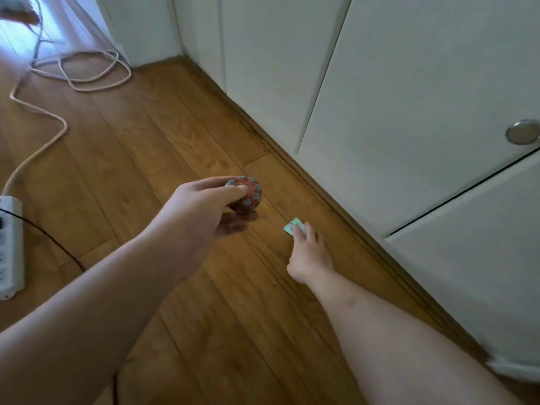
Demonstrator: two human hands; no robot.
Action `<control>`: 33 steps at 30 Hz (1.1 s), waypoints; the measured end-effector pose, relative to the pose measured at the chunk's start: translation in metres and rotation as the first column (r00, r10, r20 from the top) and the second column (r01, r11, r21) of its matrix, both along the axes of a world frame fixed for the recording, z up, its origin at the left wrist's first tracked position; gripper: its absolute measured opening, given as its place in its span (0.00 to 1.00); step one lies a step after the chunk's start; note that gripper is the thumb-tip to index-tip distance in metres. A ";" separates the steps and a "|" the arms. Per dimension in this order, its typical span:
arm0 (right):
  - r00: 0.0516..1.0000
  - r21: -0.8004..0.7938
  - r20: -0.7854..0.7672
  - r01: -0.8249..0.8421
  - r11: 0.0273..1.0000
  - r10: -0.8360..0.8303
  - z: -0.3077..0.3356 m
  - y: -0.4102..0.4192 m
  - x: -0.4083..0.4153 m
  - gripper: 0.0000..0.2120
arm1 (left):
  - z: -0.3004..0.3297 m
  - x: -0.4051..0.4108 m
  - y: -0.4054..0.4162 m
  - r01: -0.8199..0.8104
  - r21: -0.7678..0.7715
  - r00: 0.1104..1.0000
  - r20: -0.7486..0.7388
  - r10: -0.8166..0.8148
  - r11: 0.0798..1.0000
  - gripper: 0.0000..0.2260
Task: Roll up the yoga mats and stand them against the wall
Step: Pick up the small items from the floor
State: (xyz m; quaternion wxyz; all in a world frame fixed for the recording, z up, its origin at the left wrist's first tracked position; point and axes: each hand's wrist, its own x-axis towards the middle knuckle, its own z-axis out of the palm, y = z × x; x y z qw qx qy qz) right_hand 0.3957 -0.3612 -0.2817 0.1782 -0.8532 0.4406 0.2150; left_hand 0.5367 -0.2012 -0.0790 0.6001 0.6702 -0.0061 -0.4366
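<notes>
No yoga mat shows in the head view. My left hand [198, 211] reaches forward over the wooden floor [146, 147] and grips a small round red object with blue flower marks [248, 198], fingers curled round it. My right hand [309, 255] stretches down to the floor near the cupboard base. Its fingertips rest on a small green and white packet [292, 226] that lies flat on the boards, with the thumb held apart from it.
White cupboard doors [380, 112] with a round metal knob [523, 133] run along the right. A white power strip [10, 244] lies at the left edge with a black cable [52, 241]. A looped white cord [87, 68] sprawls at the back left.
</notes>
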 end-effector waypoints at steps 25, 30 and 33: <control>0.447 0.301 0.828 0.152 0.941 -0.337 0.402 0.002 -0.042 0.06 | 0.188 -0.017 -0.053 0.202 -0.058 0.823 0.551 -0.137 0.978 0.25; 0.187 0.062 0.976 0.254 0.965 -0.111 0.509 -0.044 -0.067 0.09 | 0.260 -0.030 -0.115 0.247 -0.149 0.770 0.630 -0.100 0.957 0.20; 0.071 -0.069 0.997 0.415 0.907 0.043 0.556 -0.094 -0.063 0.05 | 0.293 -0.037 -0.157 0.265 -0.204 0.751 0.657 -0.069 0.942 0.18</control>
